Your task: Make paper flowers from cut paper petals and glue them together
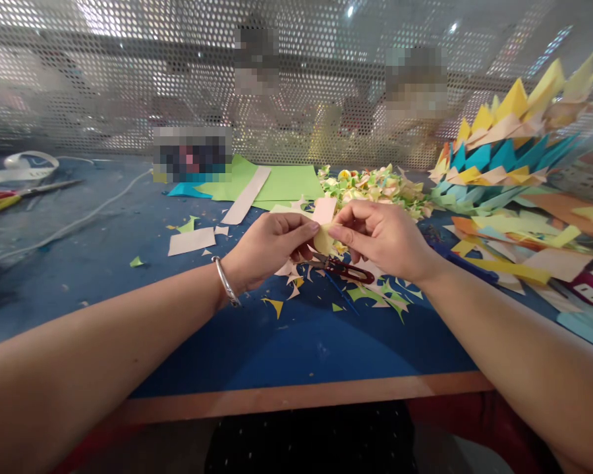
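Note:
Between my two hands is a small piece of yellow paper [324, 239]. My left hand [282, 240] pinches its left side with thumb and finger, and my right hand [375, 230] pinches its right side. A silver bracelet [225, 282] circles my left wrist. Just below the fingers, small dark red thread snips [348, 270] lie on the blue table among paper scraps [292, 271]. A pale pink paper strip [323, 209] shows right behind the fingertips.
Green sheets [289, 183] and a pale strip [247, 195] lie behind. A heap of small curled paper pieces [375, 186] stands beside a layered folded-paper model [504, 155]. Yellow-handled scissors [2, 203] and a white cord [86, 220] are left. A perforated metal screen [296, 125] rises behind.

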Tool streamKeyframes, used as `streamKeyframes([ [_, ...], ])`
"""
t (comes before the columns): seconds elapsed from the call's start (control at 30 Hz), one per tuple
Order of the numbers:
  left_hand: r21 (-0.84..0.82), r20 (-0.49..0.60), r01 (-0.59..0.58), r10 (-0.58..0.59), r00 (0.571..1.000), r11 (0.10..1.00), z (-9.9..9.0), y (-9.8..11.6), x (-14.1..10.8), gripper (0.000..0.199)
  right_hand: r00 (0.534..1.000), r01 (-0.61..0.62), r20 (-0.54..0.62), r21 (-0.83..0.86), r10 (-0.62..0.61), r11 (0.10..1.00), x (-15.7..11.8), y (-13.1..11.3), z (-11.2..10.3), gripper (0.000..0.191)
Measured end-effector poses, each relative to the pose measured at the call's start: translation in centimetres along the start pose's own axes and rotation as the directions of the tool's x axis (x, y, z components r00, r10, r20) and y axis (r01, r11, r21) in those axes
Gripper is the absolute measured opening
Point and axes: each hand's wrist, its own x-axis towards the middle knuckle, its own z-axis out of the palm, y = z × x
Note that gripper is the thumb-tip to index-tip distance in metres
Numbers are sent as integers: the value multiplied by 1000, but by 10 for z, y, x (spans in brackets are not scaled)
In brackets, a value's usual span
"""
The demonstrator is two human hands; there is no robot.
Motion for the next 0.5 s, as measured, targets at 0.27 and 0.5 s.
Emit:
streamKeyframes([
  [0.27,-36,-9,20,-21,1000,999,0,-1,2,28,1000,-15,14,46,15,999,0,-2,-1,24],
  [0.5,134,2,-104,104,995,986,-1,-6,4,25,994,-74,91,63,68,995,-1,2,1,24],
])
